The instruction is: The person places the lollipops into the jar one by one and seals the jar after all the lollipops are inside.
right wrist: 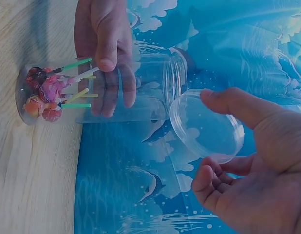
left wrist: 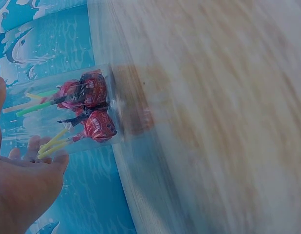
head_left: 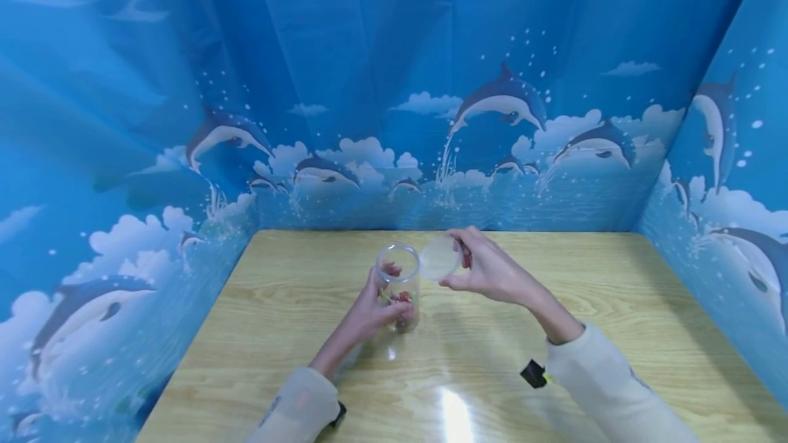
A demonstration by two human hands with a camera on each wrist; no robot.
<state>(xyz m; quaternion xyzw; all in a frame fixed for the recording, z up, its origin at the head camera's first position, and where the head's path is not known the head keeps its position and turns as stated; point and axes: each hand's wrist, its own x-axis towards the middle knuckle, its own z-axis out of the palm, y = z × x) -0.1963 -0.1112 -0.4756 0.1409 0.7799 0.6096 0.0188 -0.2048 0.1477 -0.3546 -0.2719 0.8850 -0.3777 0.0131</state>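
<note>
A clear plastic jar (right wrist: 150, 83) stands upright on the table with its mouth uncovered. Several wrapped lollipops (left wrist: 94, 102) lie heads down at its bottom, their yellow, green and pale sticks pointing up. My left hand (head_left: 373, 303) grips the jar round its side, thumb at the front and fingers behind. Just right of the rim, my right hand (head_left: 489, 269) pinches a round clear lid (right wrist: 209, 127) by its edge, between thumb and fingers. The lid is tilted and overlaps the jar's rim in the right wrist view.
A wooden table (head_left: 277, 361) spreads under both hands. Blue curtains (head_left: 382, 53) printed with dolphins and clouds rise at the back and both sides. Dark small wrist devices (head_left: 534, 374) show at the sleeves.
</note>
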